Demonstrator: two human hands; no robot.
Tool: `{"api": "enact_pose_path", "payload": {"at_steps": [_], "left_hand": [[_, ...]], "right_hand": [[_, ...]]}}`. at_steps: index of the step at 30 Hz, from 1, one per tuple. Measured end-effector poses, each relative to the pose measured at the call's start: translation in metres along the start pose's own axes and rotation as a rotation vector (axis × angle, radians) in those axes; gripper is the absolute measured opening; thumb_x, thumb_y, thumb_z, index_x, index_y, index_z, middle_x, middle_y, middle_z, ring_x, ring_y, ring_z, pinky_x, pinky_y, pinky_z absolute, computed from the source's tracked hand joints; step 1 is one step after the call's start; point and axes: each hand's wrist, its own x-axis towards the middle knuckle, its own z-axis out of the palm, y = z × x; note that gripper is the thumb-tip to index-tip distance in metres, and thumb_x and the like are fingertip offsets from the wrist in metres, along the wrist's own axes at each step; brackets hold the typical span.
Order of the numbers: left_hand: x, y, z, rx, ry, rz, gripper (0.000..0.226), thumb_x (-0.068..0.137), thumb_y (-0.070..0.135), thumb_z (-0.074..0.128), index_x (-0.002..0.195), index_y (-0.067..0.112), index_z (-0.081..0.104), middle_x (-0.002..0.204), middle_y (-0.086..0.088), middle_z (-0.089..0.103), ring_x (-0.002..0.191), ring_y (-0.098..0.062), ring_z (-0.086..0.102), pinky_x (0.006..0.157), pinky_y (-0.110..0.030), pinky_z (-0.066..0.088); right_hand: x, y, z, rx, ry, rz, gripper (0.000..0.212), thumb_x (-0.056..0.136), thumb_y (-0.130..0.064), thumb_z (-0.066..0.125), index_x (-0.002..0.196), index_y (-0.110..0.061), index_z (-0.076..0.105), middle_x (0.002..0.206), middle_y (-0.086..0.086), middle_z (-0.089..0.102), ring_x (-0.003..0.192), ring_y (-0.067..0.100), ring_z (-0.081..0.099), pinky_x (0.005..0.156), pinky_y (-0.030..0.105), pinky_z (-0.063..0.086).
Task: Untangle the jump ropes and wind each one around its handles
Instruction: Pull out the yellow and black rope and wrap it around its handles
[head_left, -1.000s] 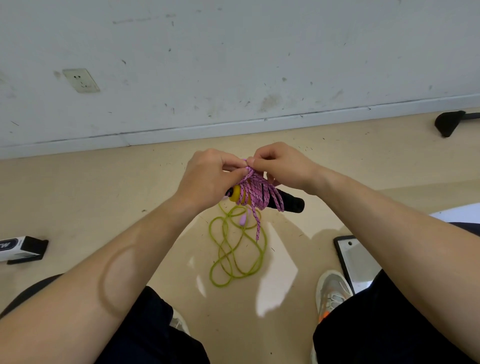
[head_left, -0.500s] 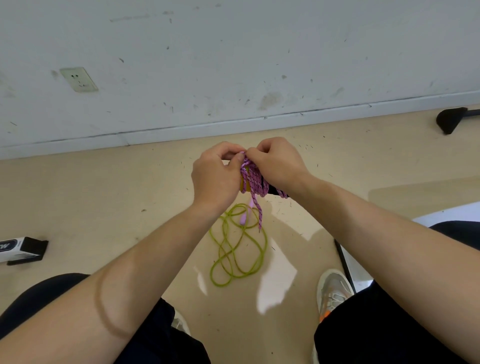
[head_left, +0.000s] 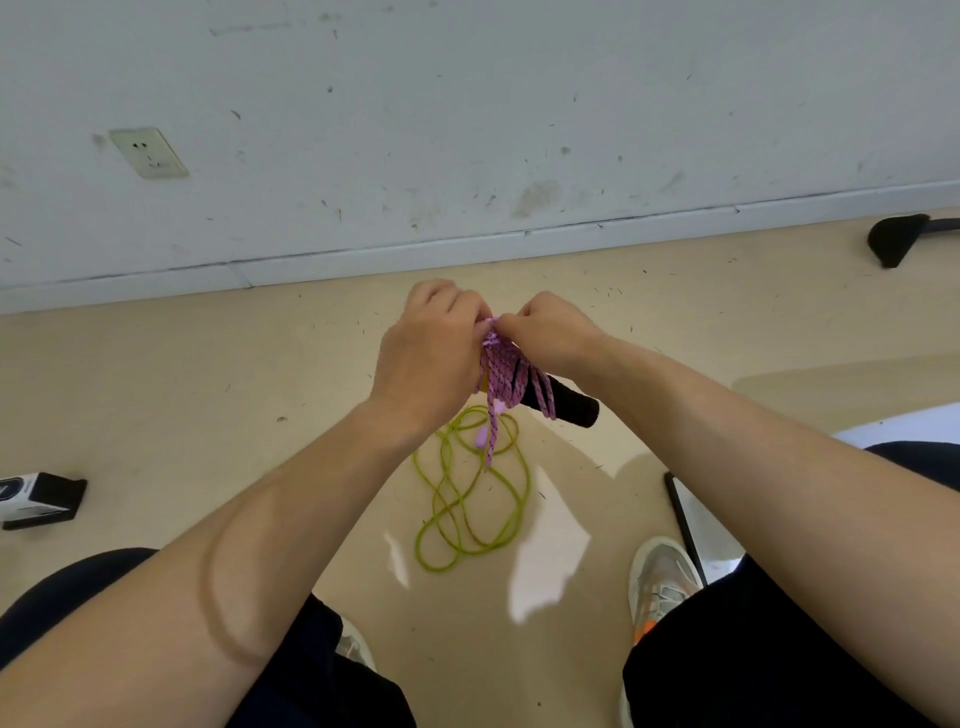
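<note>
Within coils of pink rope (head_left: 502, 372), black handle (head_left: 569, 403), butt lower-right.

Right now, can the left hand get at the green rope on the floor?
Probably, once freed: the left hand pinches the pink rope wound on the black handle. The green rope lies uncovered on the floor just below.

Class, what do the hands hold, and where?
The left hand and right hand pinch the pink rope at the top of its coils round the black handle.
</note>
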Motion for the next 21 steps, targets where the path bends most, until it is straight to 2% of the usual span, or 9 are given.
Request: {"api": "enact_pose_path", "payload": {"at_steps": [2, 5, 10, 12, 16, 19, 21], "left_hand": [[0.001, -0.007, 0.001, -0.059, -0.052, 0.111, 0.009, 0.097, 0.016, 0.057, 0.094, 0.012, 0.064, 0.098, -0.001, 0.063, 0.107, -0.023, 0.056, 0.074, -0.041, 0.053], [0.002, -0.011, 0.001, -0.096, -0.055, 0.143, 0.011, 0.097, 0.014, 0.054, 0.097, 0.011, 0.064, 0.101, -0.002, 0.062, 0.085, -0.024, 0.061, 0.067, -0.044, 0.052], [0.0, -0.011, 0.001, -0.072, 0.016, 0.136, 0.022, 0.099, 0.021, 0.045, 0.1, 0.013, 0.066, 0.108, -0.001, 0.065, 0.077, -0.026, 0.066, 0.059, -0.043, 0.053], [-0.001, -0.01, 0.002, -0.083, 0.035, 0.093, 0.021, 0.099, 0.021, 0.046, 0.1, 0.013, 0.065, 0.102, 0.0, 0.067, 0.076, -0.027, 0.065, 0.06, -0.044, 0.053], [0.0, -0.006, 0.005, -0.146, 0.068, -0.065, 0.016, 0.098, 0.021, 0.049, 0.098, 0.013, 0.063, 0.088, -0.001, 0.069, 0.074, -0.028, 0.063, 0.066, -0.046, 0.05], [0.0, -0.002, 0.006, -0.227, 0.068, -0.16, 0.013, 0.099, 0.019, 0.052, 0.1, 0.012, 0.062, 0.09, -0.001, 0.069, 0.08, -0.027, 0.063, 0.072, -0.043, 0.049], [-0.001, -0.002, 0.008, -0.264, 0.07, -0.199, 0.012, 0.1, 0.017, 0.052, 0.102, 0.011, 0.062, 0.092, -0.001, 0.069, 0.083, -0.026, 0.063, 0.074, -0.041, 0.048]], "right_hand": [[0.0, 0.002, 0.0, -0.009, -0.014, 0.006, 0.047, 0.096, -0.027, 0.055, 0.058, -0.015, 0.032, 0.057, 0.002, 0.029, 0.054, 0.02, 0.026, 0.05, 0.034, 0.019], [0.001, 0.004, 0.0, 0.022, -0.014, -0.014, 0.051, 0.098, -0.031, 0.055, 0.056, -0.016, 0.03, 0.056, 0.001, 0.027, 0.055, 0.02, 0.024, 0.051, 0.034, 0.018], [0.002, 0.005, 0.006, 0.014, 0.04, -0.107, 0.052, 0.1, -0.027, 0.049, 0.052, -0.017, 0.031, 0.051, 0.001, 0.027, 0.052, 0.021, 0.025, 0.052, 0.031, 0.022], [0.002, 0.006, 0.009, 0.021, 0.061, -0.104, 0.047, 0.098, -0.026, 0.048, 0.054, -0.014, 0.038, 0.049, 0.003, 0.033, 0.045, 0.02, 0.028, 0.048, 0.029, 0.027], [0.0, 0.01, 0.014, 0.063, 0.12, -0.109, 0.044, 0.092, -0.025, 0.05, 0.052, -0.008, 0.044, 0.047, 0.004, 0.04, 0.047, 0.019, 0.033, 0.047, 0.029, 0.03], [0.001, 0.013, 0.019, 0.066, 0.196, -0.123, 0.042, 0.088, -0.024, 0.052, 0.06, 0.007, 0.051, 0.054, 0.01, 0.043, 0.053, 0.021, 0.035, 0.05, 0.034, 0.034], [0.002, 0.015, 0.023, 0.069, 0.239, -0.128, 0.041, 0.085, -0.021, 0.053, 0.058, 0.009, 0.048, 0.052, 0.012, 0.038, 0.052, 0.023, 0.032, 0.05, 0.035, 0.032]]}}
